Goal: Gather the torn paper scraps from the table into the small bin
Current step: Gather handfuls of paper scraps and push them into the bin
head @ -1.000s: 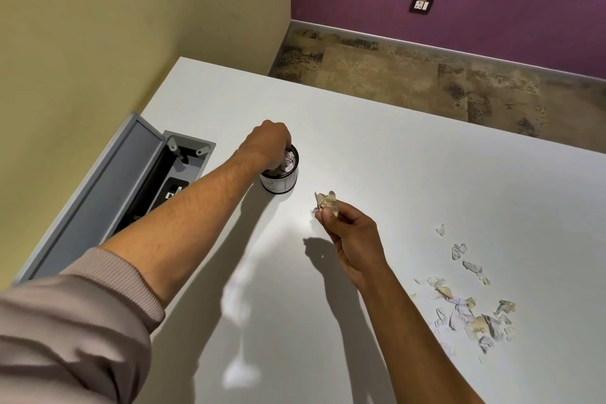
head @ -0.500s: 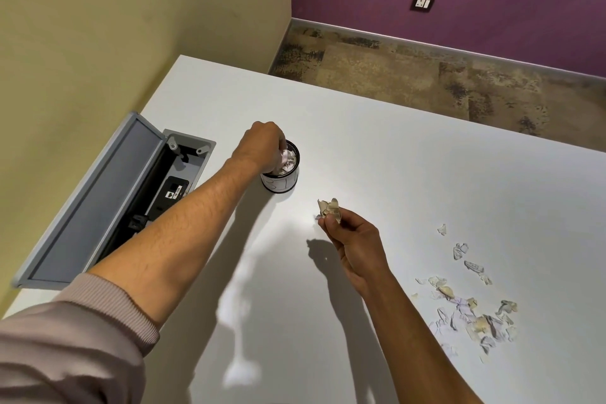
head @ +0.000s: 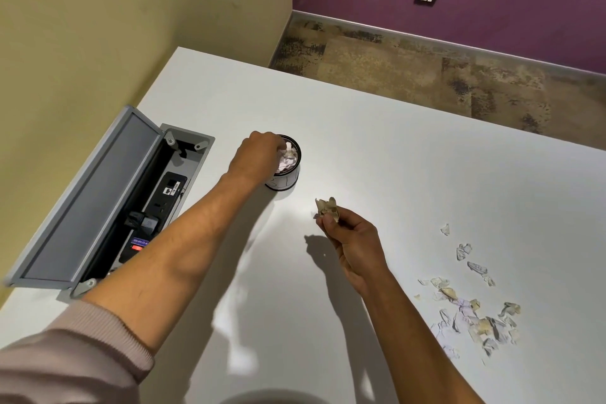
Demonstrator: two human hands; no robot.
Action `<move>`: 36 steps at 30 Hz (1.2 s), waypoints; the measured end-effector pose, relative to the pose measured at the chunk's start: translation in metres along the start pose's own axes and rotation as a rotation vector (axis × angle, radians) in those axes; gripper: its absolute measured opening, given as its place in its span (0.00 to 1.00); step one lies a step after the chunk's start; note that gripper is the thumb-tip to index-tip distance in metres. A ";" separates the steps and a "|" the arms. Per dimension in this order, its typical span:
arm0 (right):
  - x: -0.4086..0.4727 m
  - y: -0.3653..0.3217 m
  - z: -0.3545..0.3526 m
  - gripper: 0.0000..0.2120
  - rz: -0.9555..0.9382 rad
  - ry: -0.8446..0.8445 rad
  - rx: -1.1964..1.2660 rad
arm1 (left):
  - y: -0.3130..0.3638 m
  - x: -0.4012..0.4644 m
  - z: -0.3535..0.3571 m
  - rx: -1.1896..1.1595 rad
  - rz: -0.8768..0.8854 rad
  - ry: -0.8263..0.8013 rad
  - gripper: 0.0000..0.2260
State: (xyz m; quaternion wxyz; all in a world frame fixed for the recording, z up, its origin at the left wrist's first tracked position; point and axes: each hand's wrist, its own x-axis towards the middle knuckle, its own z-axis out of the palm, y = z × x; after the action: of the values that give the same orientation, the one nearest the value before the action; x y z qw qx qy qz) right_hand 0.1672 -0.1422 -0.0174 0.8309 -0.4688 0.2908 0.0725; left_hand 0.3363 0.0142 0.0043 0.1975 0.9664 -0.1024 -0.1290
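Small bin (head: 284,178): a short round pot standing on the white table (head: 410,174), just beside the open cable hatch (head: 108,203) and already packed with crumpled paper up to its rim. My left hand (head: 259,157) sits over its near edge, knuckles up, fingers curled down into the paper inside; whether they pinch a scrap or merely press the fill down I cannot tell, since the fingertips are hidden.

My right hand (head: 352,239) hovers above the table between the bin and the remaining litter, thumb and fingers clamped on a held wad of scraps (head: 328,207) that stands up out of the pinch (not yet over the bin's mouth).

Loose scraps (head: 472,311): a scattered cluster lying well apart from the bin, toward my right, with a few strays trailing off toward the far side.

Progress, as judged: a good share is binned and one wad is in hand, but the cluster is untouched, so several more trips seem needed. With the bin so full, the rest may need tamping to fit.
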 end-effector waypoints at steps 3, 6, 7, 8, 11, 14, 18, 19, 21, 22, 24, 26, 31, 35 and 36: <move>0.002 -0.002 0.005 0.08 -0.007 -0.002 0.003 | -0.007 -0.021 -0.001 -0.174 0.066 0.174 0.16; 0.004 -0.004 0.011 0.08 -0.025 -0.006 -0.007 | -0.018 -0.055 0.014 -0.358 0.051 0.401 0.17; 0.005 -0.005 0.013 0.08 -0.033 -0.007 -0.017 | -0.022 -0.067 0.025 -0.410 0.011 0.444 0.16; 0.007 -0.006 0.015 0.09 -0.041 -0.009 -0.029 | -0.026 -0.079 0.037 -0.452 -0.035 0.465 0.16; 0.016 -0.012 0.022 0.08 -0.064 -0.016 -0.087 | -0.038 -0.113 0.080 -0.411 -0.047 0.462 0.16; 0.027 -0.020 0.033 0.08 -0.127 -0.010 -0.246 | -0.054 -0.143 0.122 -0.310 0.021 0.282 0.18; 0.048 -0.034 0.050 0.08 -0.274 0.066 -0.560 | -0.075 -0.160 0.159 -0.003 0.091 0.143 0.23; 0.054 -0.037 0.055 0.08 -0.315 0.081 -0.661 | -0.077 -0.160 0.161 0.060 0.100 0.129 0.24; 0.064 -0.041 0.067 0.09 -0.382 0.102 -0.838 | -0.078 -0.158 0.162 0.114 0.101 0.119 0.24; 0.068 -0.043 0.073 0.09 -0.413 0.101 -0.904 | -0.078 -0.157 0.163 0.122 0.102 0.120 0.24; 0.076 -0.046 0.086 0.08 -0.477 0.069 -1.012 | -0.077 -0.157 0.164 0.129 0.111 0.127 0.23; 0.083 -0.047 0.096 0.07 -0.514 0.026 -1.137 | -0.078 -0.158 0.165 0.133 0.117 0.131 0.23; 0.095 -0.042 0.113 0.07 -0.547 -0.098 -1.447 | -0.080 -0.157 0.168 0.136 0.132 0.144 0.23; 0.099 -0.041 0.117 0.07 -0.585 -0.242 -1.590 | -0.081 -0.157 0.170 0.136 0.135 0.146 0.23; 0.100 -0.042 0.115 0.09 -0.599 -0.255 -1.596 | -0.081 -0.157 0.170 0.136 0.135 0.148 0.23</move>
State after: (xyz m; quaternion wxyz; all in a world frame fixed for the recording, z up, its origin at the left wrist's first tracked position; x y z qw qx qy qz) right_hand 0.3133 -0.0862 0.0036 0.2634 -0.9577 -0.0784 0.0850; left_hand 0.1508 0.0659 -0.1471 0.1466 0.9753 -0.1608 -0.0366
